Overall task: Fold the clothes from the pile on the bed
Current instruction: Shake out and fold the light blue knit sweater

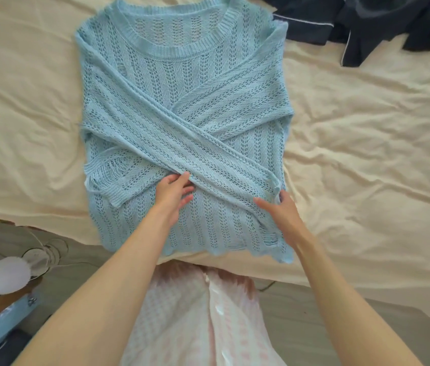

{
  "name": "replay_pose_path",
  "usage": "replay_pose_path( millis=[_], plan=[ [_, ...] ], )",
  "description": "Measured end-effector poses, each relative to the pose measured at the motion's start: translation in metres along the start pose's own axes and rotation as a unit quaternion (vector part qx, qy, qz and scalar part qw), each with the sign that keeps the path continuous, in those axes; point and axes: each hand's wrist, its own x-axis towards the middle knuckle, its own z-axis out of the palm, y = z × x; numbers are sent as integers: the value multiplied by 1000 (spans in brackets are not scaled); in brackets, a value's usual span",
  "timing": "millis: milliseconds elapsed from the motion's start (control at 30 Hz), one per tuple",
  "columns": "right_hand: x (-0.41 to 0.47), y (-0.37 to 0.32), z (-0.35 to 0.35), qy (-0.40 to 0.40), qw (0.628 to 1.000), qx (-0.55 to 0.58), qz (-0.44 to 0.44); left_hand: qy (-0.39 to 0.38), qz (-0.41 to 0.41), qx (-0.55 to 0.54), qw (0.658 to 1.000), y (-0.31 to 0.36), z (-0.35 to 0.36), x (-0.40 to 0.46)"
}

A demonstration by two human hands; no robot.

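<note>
Here a rumpled cream bedsheet [367, 143] bears a pale-blue open-knit sweater [182, 88], sleeves crossed (dark clothes [383, 25] at one o'clock); left hand [172, 192] flat, right hand [281, 210] pinching a cuff.

The sweater [184, 133] is pale sky blue throughout, an open knit with lengthwise rows of small eyelet holes alternating with plain bands; its neckband at 12 o'clock is the same blue in fine ribbing, and the hem at 6 o'clock is scalloped. The bedsheet [367, 143] beneath it is plain cream. At 1 o'clock the pile of clothes [383, 25] is dark navy, one piece edged with thin white piping. At 6 o'clock the person's garment [195, 320] is white with a faint pink pattern. At 8 o'clock a round object [6, 276] is pale lilac-white.
</note>
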Motion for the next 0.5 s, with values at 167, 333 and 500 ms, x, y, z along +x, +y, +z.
replay_pose_path(
  millis=[167,333,500],
  plan=[
    [-9,19,-10,91,971,186,122,17,-21,-9,1000,1,-3,4],
    [-20,34,-19,46,965,190,175,19,-12,32,999,-7,-13,5],
    [-20,32,-17,214,966,4,148,2,-14,58,998,-6,-26,-5]
  ],
)
